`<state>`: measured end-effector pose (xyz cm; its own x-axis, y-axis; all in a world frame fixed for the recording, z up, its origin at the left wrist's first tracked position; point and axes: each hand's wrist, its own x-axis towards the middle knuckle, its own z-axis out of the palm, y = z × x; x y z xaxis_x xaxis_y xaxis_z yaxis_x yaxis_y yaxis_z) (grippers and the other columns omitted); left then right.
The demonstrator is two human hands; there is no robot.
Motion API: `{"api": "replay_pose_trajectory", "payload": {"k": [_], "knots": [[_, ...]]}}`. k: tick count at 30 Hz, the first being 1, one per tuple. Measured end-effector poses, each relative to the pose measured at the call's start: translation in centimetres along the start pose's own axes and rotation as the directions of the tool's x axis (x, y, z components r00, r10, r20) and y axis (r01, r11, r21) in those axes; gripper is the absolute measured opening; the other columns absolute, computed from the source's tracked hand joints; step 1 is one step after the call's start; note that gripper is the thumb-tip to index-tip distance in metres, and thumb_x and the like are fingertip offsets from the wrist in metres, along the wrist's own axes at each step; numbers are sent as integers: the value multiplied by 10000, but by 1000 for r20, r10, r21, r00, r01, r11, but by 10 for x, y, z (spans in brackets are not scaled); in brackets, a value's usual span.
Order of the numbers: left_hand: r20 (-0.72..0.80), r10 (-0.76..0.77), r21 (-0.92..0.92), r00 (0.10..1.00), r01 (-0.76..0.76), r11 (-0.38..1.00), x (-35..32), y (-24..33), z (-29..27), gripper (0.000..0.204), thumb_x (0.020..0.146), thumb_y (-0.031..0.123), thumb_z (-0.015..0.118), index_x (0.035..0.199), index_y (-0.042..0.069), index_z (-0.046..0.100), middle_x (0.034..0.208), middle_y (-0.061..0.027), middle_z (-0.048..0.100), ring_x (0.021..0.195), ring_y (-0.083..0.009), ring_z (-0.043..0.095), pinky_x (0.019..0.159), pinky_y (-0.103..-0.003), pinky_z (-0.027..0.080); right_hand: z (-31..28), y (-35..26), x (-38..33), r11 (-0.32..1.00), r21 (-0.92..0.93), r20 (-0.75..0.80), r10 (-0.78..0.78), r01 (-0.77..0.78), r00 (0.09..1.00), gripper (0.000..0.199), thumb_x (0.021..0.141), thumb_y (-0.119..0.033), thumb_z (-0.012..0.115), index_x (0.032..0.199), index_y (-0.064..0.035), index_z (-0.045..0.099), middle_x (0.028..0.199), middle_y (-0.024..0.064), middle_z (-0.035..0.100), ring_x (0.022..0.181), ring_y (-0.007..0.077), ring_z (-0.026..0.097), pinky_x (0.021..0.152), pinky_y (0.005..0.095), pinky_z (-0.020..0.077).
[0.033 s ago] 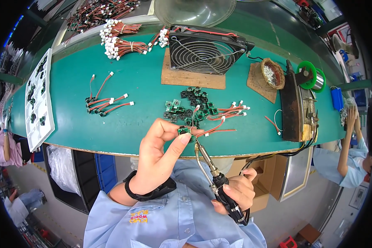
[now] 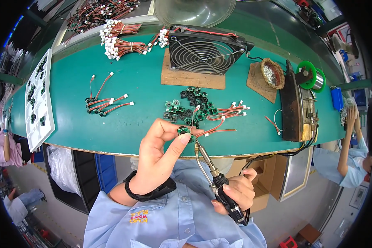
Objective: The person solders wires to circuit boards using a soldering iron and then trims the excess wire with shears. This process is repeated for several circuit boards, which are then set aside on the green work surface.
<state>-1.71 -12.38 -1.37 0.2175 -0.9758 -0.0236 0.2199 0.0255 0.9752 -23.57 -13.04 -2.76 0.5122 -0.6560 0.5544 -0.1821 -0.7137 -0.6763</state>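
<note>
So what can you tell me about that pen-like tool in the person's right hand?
The soldering iron is a slim tool with a bare metal shaft, a black grip and a dark cord at its rear. The right hand holds the grip, tip tilted up and left, meeting the small green circuit board pinched by the left hand.

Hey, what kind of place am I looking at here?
Likely an electronics assembly workshop: the right hand holds a soldering iron, small green circuit boards with wire leads lie on the green bench, beside a solder spool.

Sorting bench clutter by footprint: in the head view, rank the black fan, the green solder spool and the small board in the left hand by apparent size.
1. black fan
2. green solder spool
3. small board, smallest even though nearest the camera, pinched in the left hand
</note>
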Motion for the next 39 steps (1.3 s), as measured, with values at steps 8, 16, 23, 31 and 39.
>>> {"api": "replay_pose_trajectory", "payload": {"k": [8, 16, 23, 31, 39], "knots": [[0, -23, -12, 1000, 23, 1000, 1, 2, 2, 88, 923, 78, 466, 918, 29, 393, 1021, -201, 614, 985, -241, 596, 876, -347, 452, -3, -3, 2, 1000, 10, 14, 27, -28, 1000, 444, 602, -213, 794, 1000, -121, 620, 722, -14, 622, 625, 130, 586, 829, 340, 306], [2, -110, -237, 994, 107, 966, 3, 15, 2, 84, 923, 93, 470, 892, 39, 414, 991, -196, 624, 949, -212, 598, 860, -324, 445, -12, 17, 6, 995, -75, -283, 44, -68, 958, 449, 795, -283, 655, 1142, -28, 528, 940, 122, 600, 749, 168, 574, 817, 358, 404], [-69, -71, -166, 995, 59, 984, -9, 13, -15, 92, 901, 83, 512, 963, 26, 478, 970, -152, 629, 935, -173, 581, 850, -299, 425, -20, 80, 53, 856, 26, -376, 487, -517, 788, 419, 843, -9, 567, 1243, -22, 444, 1021, 112, 588, 852, 147, 568, 791, 268, 449], [-416, 363, 698, 834, 37, 715, -14, 0, -97, 259, 796, 10, 605, 1052, -8, 569, 875, -54, 610, 763, -116, 544, 716, -256, 420, 4, 58, 26, 826, 312, -301, 555, -470, 776, 241, 820, 9, 593, 1044, -40, 515, 830, 72, 630, 734, 119, 547, 705, 241, 441], [-164, 556, 619, 815, -354, 701, -24, 54, -56, 182, 827, 51, 527, 989, -22, 564, 881, -96, 615, 736, -147, 552, 685, -278, 425, 27, 60, 44, 886, -462, -58, 7, -34, 998, 390, 633, 66, 716, 940, -81, 526, 864, 77, 646, 688, 214, 566, 643, 298, 423]]}}
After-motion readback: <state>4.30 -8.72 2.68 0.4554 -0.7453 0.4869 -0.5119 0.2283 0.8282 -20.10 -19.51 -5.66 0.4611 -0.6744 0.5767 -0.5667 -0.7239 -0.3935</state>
